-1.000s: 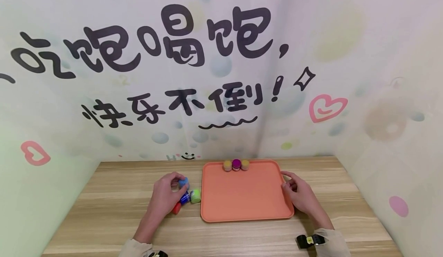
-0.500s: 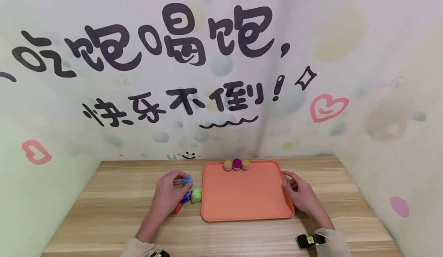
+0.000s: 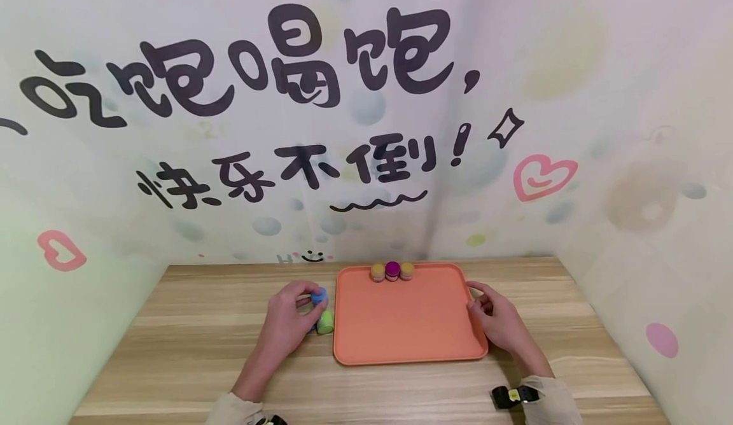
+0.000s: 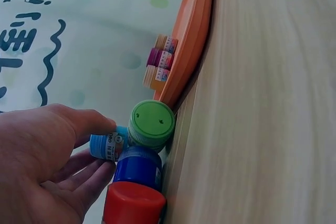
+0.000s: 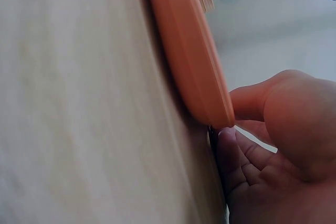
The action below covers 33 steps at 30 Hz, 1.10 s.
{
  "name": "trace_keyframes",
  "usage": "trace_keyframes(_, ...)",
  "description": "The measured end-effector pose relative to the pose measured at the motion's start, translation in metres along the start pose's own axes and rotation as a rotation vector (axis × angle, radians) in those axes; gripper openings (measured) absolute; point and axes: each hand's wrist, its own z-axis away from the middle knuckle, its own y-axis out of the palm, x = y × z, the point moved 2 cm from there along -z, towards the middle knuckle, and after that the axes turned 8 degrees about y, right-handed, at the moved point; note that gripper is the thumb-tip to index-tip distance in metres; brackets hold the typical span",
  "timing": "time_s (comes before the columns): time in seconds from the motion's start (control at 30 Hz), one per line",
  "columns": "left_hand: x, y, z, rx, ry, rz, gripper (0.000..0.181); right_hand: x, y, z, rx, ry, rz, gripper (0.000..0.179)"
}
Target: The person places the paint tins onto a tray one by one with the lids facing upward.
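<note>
My left hand (image 3: pixel 289 320) pinches a small light blue jar (image 4: pixel 107 146) between thumb and fingers, just left of the tray. Right beside that jar, in the left wrist view, stand a green-lidded jar (image 4: pixel 152 121), a dark blue jar (image 4: pixel 138 167) and a red-lidded jar (image 4: pixel 134 203). In the head view the hand hides the red one and most of the dark blue one. My right hand (image 3: pixel 499 320) holds the right rim of the orange tray (image 3: pixel 409 329), with fingertips at its edge and underside in the right wrist view.
Three small jars line the tray's back edge: a magenta-lidded jar (image 3: pixel 392 271) between two with tan lids. The wooden table (image 3: pixel 172 348) meets a printed wall (image 3: pixel 366 234) just behind the tray, and side walls flank it.
My left hand has moved right toward the tray with the light blue jar, now covering the red jar in the head view. The right hand and tray stay put.
</note>
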Motion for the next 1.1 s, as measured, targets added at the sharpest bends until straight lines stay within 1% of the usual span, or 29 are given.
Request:
trace_keyframes(0.23,-0.006,0.005,-0.001,-0.006,0.017,0.028,0.022,0.0,0.001,-0.002,0.009,0.004,-0.005,0.042)
trace_keyframes(0.57,-0.014,0.014,-0.007,0.011,0.123,0.04,0.022,0.0,0.001,-0.002,0.007,0.007,-0.005,0.042)
trace_keyframes(0.83,-0.024,0.031,-0.016,0.032,0.157,0.096,0.02,0.001,0.001,-0.001,0.004,-0.003,-0.001,0.042)
trace_keyframes(0.97,-0.031,0.04,-0.019,0.045,0.176,0.088,0.019,0.0,0.001,0.0,-0.002,-0.008,0.002,0.042)
trace_keyframes(1.1,-0.034,0.047,-0.023,0.056,0.199,0.049,0.018,-0.001,0.001,-0.001,-0.005,-0.007,0.007,0.042)
